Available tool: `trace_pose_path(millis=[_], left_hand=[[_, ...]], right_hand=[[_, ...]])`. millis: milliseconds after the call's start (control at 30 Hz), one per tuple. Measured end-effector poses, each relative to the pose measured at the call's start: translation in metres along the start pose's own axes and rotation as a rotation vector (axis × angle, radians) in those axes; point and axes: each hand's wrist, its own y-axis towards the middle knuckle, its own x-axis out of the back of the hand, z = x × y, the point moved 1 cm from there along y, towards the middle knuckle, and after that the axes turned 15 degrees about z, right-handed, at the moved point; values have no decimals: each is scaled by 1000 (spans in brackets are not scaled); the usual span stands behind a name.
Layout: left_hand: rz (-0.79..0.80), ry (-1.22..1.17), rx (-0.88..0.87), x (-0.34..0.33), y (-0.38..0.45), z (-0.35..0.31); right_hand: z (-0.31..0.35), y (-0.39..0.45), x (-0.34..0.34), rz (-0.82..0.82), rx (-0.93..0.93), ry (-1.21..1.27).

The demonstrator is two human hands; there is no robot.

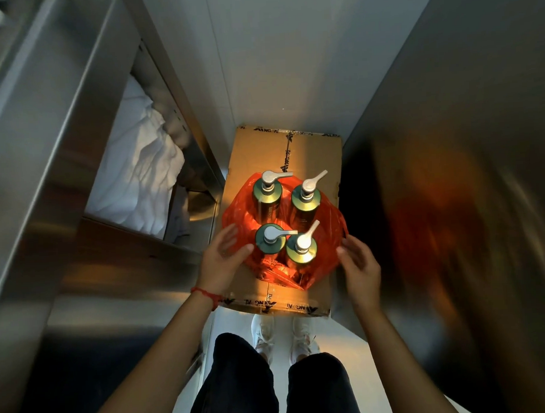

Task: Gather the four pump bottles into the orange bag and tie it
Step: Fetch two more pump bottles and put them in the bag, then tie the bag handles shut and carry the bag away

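Taped brown cardboard box (313,161) between steel cabinets: four upright green pump bottles with silver dispenser heads (268,196) stand on crumpled translucent orange plastic bag (330,232). Left hand (222,255) and right hand (359,266) open, flanking the bag's edges, grasping nothing.

Four bottles (284,224) stand on the bag (328,235) atop a box (312,154); open left hand (219,261) and right hand (359,265) flank it.
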Motion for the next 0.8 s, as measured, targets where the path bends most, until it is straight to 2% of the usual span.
trace_pose_path(millis=[133,333,467,567,800], left_hand=[[-135,-70,62,15,15,6],[-265,-102,140,20,57,22],[-320,-137,221,21,81,36],[-316,-142,256,26,89,42],[-310,-315,312,32,89,33]], right_hand=[[-11,25,14,-131,-66,-8],[-46,61,23,-176,-198,-87],[-60,73,22,-186,-259,-37],[-61,77,19,-178,-297,49],[-55,79,13,-202,-307,169]])
